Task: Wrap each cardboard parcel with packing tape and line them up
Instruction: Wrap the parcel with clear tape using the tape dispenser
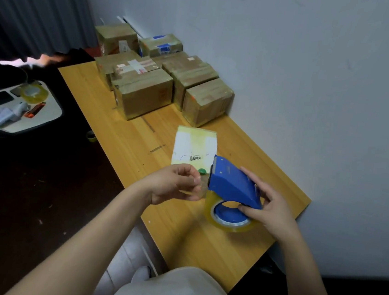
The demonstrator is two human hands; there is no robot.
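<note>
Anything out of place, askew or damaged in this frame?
What looks like a small tape roll lies on the dark floor by the left edge of the table. The taped brown parcels at the far end sit bunched at differing angles, not in a clean line. No spill or damage shows.

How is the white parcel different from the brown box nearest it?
The white parcel is white with a QR code; the brown box is brown cardboard. The white parcel lies alone mid-table; the brown box sits packed among others by the wall. Both rest on the table and carry yellowish tape.
</note>
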